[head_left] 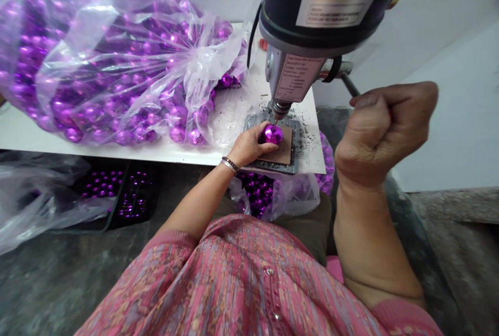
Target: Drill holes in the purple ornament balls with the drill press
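Note:
A shiny purple ball [273, 134] sits between the thumb and fingers of my left hand [250, 145], over a brown board [284, 153] on the grey base of a drill press [300, 74]. The thin drill bit [276, 122] points down at the top of the ball; whether it touches, I cannot tell. My right hand [384, 128] is raised at the right, closed round the end of the press's metal feed lever [350, 84].
A large clear plastic bag [117, 66] full of purple balls covers the table's [183, 155] left part. Dark shavings lie around the base. Another bag [296, 196] of purple balls hangs below the front edge. A black crate [111, 211] with purple balls stands at the lower left.

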Demonstrator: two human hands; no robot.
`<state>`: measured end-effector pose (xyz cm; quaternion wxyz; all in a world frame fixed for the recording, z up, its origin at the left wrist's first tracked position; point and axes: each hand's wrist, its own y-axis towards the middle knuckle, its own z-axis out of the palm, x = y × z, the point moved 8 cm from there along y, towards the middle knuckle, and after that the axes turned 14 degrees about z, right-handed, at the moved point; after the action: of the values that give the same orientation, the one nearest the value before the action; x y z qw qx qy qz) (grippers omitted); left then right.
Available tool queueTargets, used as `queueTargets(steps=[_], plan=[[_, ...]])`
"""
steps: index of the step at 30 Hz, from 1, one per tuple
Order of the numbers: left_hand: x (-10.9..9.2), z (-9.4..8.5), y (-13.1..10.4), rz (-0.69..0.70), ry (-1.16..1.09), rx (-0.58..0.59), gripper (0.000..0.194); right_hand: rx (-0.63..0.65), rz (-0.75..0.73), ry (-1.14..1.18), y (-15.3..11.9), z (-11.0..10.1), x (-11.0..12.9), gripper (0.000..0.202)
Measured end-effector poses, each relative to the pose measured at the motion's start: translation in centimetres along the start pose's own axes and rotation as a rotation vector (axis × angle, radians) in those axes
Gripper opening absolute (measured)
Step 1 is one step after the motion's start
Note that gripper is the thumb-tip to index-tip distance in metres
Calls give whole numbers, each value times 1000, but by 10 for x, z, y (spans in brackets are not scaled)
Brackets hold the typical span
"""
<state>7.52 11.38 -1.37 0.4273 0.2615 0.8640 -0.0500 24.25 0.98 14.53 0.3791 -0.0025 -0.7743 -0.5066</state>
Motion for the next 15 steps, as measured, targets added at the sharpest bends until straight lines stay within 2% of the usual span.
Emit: queueTargets(steps=[8,15], plan=[[1,1,-1,12,-43,-27,65,-23,-30,30,-11,2,-15,30],[2,4,0,57,-98,-42,63,-85,-92,57,-16,4,-12,21]])
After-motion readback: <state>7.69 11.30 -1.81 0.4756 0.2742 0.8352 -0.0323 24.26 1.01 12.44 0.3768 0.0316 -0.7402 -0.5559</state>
